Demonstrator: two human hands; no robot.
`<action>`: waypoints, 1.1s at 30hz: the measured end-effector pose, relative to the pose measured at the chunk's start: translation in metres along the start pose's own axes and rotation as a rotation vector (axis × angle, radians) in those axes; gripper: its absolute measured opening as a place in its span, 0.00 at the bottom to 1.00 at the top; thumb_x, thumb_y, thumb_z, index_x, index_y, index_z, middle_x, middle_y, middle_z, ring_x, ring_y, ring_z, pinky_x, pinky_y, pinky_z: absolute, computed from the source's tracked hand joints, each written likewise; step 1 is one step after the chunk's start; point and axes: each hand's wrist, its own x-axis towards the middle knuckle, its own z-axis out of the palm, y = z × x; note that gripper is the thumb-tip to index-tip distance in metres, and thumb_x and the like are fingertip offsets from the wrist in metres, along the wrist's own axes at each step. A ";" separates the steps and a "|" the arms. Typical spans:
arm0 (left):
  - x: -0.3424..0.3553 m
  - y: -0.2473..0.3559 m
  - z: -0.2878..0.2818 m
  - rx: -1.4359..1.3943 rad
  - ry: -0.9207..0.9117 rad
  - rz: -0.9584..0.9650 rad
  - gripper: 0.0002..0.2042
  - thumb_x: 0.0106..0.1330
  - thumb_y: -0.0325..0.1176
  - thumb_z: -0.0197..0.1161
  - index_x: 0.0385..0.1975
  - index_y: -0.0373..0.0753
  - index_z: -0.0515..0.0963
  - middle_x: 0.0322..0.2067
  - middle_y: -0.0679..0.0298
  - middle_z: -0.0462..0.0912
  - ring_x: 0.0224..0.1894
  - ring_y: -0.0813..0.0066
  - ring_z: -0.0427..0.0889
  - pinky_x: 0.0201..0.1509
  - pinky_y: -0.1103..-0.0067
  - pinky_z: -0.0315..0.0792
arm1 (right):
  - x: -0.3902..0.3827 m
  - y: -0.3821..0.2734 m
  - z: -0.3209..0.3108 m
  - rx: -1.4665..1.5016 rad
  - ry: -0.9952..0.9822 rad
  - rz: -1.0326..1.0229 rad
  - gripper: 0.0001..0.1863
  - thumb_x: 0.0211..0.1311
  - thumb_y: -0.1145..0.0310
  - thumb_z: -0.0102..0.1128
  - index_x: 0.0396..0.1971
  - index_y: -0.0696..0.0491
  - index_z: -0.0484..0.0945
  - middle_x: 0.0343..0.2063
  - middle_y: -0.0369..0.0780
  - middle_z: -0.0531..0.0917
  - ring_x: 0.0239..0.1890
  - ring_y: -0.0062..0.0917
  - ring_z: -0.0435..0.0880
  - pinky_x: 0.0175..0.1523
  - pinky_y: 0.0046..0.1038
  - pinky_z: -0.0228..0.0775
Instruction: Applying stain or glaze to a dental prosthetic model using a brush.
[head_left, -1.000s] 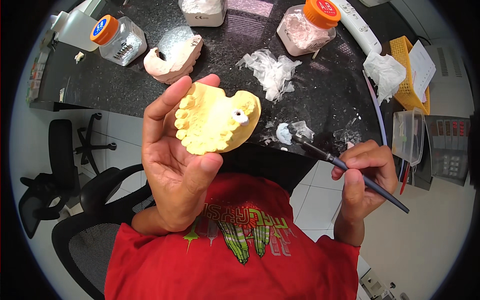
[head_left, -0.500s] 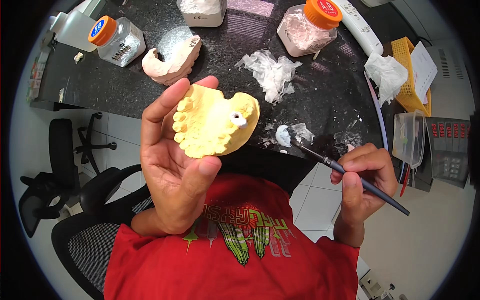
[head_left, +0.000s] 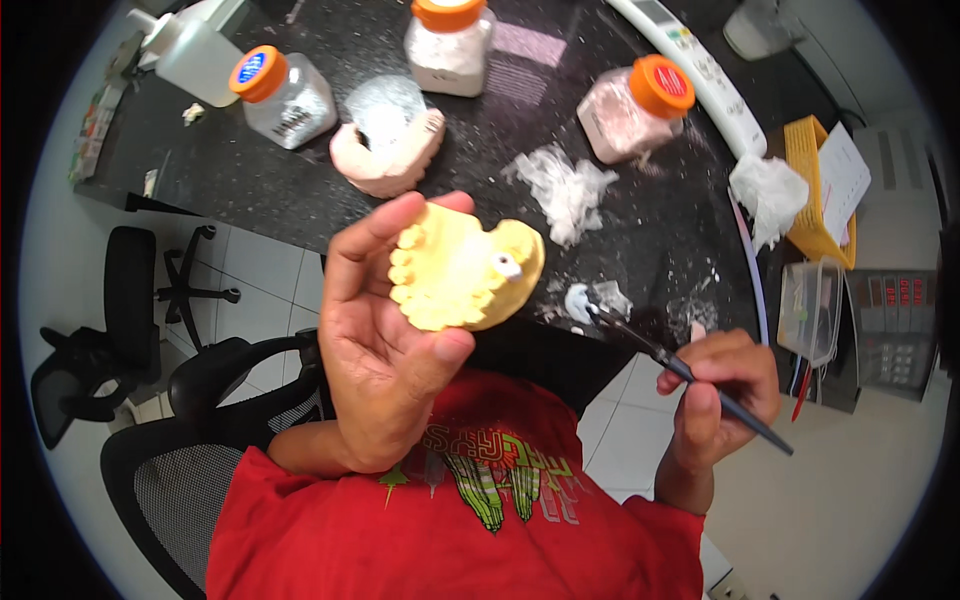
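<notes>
My left hand (head_left: 375, 340) grips a yellow dental cast (head_left: 450, 260) by its edges, teeth facing up, with a small white piece with a dark hole (head_left: 508, 264) on one tooth at its right side. My right hand (head_left: 720, 390) holds a dark slim brush (head_left: 750, 420) in a pinch; its tip is at a small pale bluish blob of paste (head_left: 576, 302) on a clear smear near the counter's edge. Just beyond the cast stands a pink horseshoe-shaped cast (head_left: 385, 170) with a clear piece behind it.
Orange-lidded jars of powder (head_left: 630, 125), a white bottle (head_left: 195, 65) and crumpled tissue (head_left: 560, 190) lie on the black speckled counter (head_left: 230, 170). At right are a long white device (head_left: 700, 75), a yellow basket (head_left: 805, 200) and a clear box (head_left: 808, 320). A chair (head_left: 130, 290) stands left.
The whole scene, hands included, has shifted down and mostly rightward in the picture as the camera's view moved. Both hands keep their holds, and the brush tip remains at the paste.
</notes>
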 end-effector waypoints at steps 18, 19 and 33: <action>0.000 -0.001 -0.005 -0.064 -0.040 0.024 0.29 0.54 0.20 0.68 0.53 0.34 0.60 0.55 0.49 0.66 0.56 0.67 0.73 0.61 0.72 0.70 | 0.016 0.010 0.048 -0.078 -0.004 -0.502 0.15 0.57 0.61 0.63 0.33 0.56 0.69 0.27 0.43 0.75 0.19 0.23 0.75 0.22 0.19 0.71; 0.001 -0.001 -0.005 -0.068 -0.042 0.019 0.29 0.54 0.20 0.68 0.53 0.34 0.60 0.55 0.49 0.66 0.56 0.67 0.73 0.61 0.72 0.70 | 0.016 0.011 0.049 -0.080 -0.001 -0.498 0.15 0.58 0.61 0.63 0.33 0.56 0.69 0.27 0.43 0.75 0.19 0.24 0.75 0.22 0.18 0.71; 0.000 -0.001 -0.005 -0.100 -0.044 0.010 0.28 0.54 0.18 0.67 0.53 0.34 0.59 0.56 0.48 0.65 0.55 0.66 0.73 0.59 0.72 0.72 | 0.019 0.008 0.054 -0.107 -0.038 -0.487 0.14 0.60 0.62 0.61 0.34 0.55 0.68 0.28 0.42 0.75 0.20 0.23 0.76 0.23 0.18 0.72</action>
